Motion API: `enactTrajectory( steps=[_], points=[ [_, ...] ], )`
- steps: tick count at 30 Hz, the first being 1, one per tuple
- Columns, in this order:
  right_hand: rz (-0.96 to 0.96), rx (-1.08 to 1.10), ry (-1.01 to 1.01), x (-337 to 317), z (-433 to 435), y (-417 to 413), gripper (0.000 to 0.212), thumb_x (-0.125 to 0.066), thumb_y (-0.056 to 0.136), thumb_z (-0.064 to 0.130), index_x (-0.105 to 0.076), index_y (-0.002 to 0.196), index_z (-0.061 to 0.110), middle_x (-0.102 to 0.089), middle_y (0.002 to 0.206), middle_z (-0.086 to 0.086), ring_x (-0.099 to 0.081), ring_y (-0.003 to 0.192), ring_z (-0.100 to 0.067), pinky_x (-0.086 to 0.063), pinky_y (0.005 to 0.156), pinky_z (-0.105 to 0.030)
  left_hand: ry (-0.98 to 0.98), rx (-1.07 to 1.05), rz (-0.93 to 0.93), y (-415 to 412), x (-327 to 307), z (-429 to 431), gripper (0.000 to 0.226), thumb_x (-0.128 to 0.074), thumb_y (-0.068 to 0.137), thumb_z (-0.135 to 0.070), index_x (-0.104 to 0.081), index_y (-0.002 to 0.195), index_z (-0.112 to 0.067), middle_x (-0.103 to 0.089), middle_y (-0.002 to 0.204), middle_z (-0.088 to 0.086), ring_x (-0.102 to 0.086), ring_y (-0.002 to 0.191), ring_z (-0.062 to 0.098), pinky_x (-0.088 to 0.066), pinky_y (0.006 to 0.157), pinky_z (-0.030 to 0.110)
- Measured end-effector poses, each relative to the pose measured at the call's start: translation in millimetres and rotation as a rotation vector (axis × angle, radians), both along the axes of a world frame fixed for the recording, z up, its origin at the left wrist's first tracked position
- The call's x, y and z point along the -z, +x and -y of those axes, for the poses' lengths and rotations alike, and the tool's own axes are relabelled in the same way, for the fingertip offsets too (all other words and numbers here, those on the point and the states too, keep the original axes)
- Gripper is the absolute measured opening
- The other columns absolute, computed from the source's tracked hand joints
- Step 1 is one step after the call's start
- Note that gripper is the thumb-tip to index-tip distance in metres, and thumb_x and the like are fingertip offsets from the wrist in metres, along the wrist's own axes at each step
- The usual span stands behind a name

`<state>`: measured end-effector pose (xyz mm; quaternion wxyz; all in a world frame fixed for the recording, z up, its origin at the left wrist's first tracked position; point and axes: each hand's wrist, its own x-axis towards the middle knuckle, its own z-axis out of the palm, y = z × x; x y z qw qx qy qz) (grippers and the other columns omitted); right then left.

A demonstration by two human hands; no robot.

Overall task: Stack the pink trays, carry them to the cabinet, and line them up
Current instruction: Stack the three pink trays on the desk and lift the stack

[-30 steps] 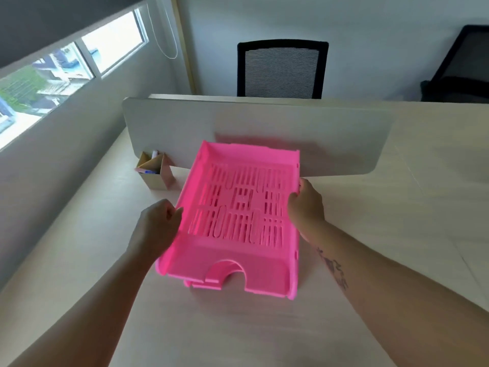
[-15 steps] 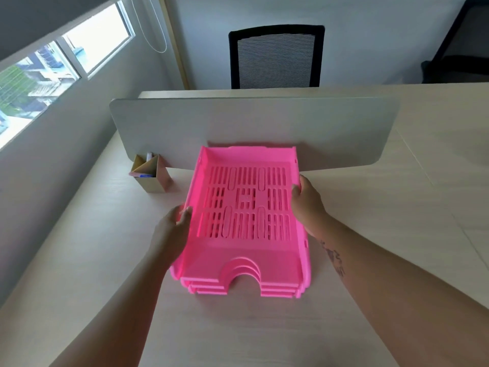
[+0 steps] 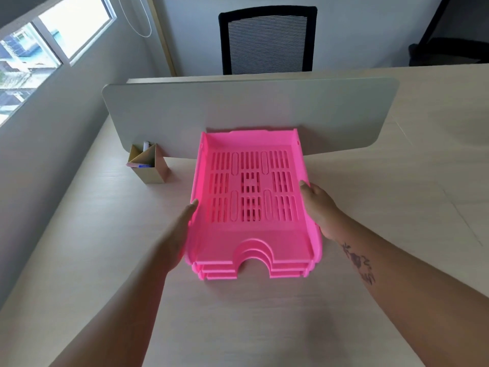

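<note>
Now the pink trays (image 3: 251, 207) sit stacked on the bench (image 3: 370, 207), right by the grey divider (image 3: 238, 115). Left hand (image 3: 180, 234) and right hand (image 3: 320, 207) press flat on both sides, fingers open, probably ready to lift the pile.

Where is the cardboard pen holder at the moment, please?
In the head view, the cardboard pen holder stands on the desk, left of the pink tray stack, against the divider panel.
</note>
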<state>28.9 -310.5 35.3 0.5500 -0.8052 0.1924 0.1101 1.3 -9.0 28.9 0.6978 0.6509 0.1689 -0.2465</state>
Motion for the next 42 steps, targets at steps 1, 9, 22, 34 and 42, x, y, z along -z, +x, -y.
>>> enactTrajectory(
  steps=[1, 9, 22, 34, 42],
  points=[
    [-0.01, 0.024, 0.017, 2.8, -0.3, -2.7, 0.056, -0.029, 0.103, 0.046, -0.042, 0.148, 0.014, -0.046, 0.15, -0.011, -0.047, 0.133, -0.03, -0.036, 0.102, -0.035, -0.017, 0.01, 0.011, 0.7, 1.8, -0.9, 0.052, -0.038, 0.097, -0.054, -0.072, 0.107, -0.016, -0.073, 0.109, 0.016, -0.072, 0.095, 0.032, -0.057, 0.079, 0.047],
    [-0.072, 0.11, 0.002, -1.1, -4.5, 8.8, 0.067, -0.029, 0.098, 0.06, -0.052, 0.142, 0.015, -0.053, 0.144, -0.016, -0.05, 0.131, -0.036, -0.038, 0.11, -0.051, -0.02, 0.081, 0.072, 11.3, -4.0, 4.5, 0.063, -0.021, 0.098, -0.06, -0.071, 0.109, -0.024, -0.075, 0.109, 0.006, -0.071, 0.101, 0.025, -0.054, 0.091, 0.05],
    [-0.067, 0.1, 0.201, 37.7, -4.0, -97.7, 0.044, -0.057, 0.089, 0.052, -0.06, 0.125, 0.027, -0.078, 0.099, 0.001, -0.072, 0.095, -0.017, -0.056, 0.086, -0.043, -0.032, -0.001, 0.267, -64.1, 61.2, 5.8, 0.053, -0.059, 0.086, -0.041, -0.054, 0.129, -0.012, -0.077, 0.103, 0.009, -0.075, 0.09, 0.023, -0.061, 0.068, 0.027],
    [-0.065, 0.274, 0.325, 64.0, -27.2, -110.8, 0.057, -0.054, 0.07, 0.072, -0.059, 0.112, 0.034, -0.077, 0.091, 0.002, -0.073, 0.07, -0.002, -0.046, 0.066, -0.027, -0.051, -0.197, 0.185, -64.9, 87.3, 16.8, 0.047, -0.051, 0.081, -0.055, -0.059, 0.117, -0.028, -0.079, 0.095, 0.001, -0.075, 0.084, 0.015, -0.057, 0.066, 0.023],
    [-0.092, 0.25, 0.393, 60.2, -15.1, -110.6, 0.058, -0.055, 0.075, 0.067, -0.062, 0.119, 0.03, -0.075, 0.106, -0.007, -0.072, 0.098, -0.025, -0.053, 0.088, -0.045, -0.051, -0.329, 0.12, -74.5, 62.3, 34.1, 0.067, -0.049, 0.076, -0.064, -0.059, 0.126, -0.021, -0.073, 0.11, 0.013, -0.07, 0.1, 0.033, -0.052, 0.091, 0.054]
  ],
)
